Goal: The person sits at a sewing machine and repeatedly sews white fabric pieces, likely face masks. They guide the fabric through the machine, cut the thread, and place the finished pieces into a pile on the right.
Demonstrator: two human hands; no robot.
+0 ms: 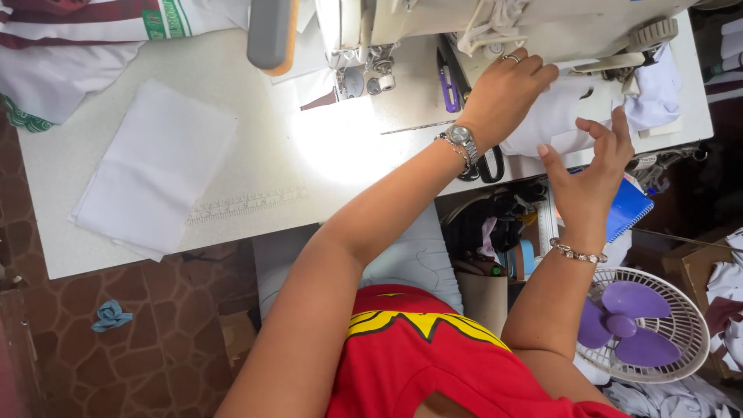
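My left hand [503, 91], with a watch on the wrist and a ring on one finger, lies on a bundle of white fabric [561, 116] at the right end of the sewing machine [542, 27]; its fingers curl over the cloth. My right hand [592, 166], with a bead bracelet on the wrist, hovers just in front of the same bundle. Its fingers are spread and its fingertips are at the cloth's edge. It holds nothing.
A stack of white cloth pieces [155, 166] and a clear ruler [240, 205] lie on the white table [255, 116]. Black-handled scissors [489, 166] and purple snips [449, 81] sit near my left wrist. A blue notebook [631, 209] and a purple-bladed fan [642, 325] are at the right.
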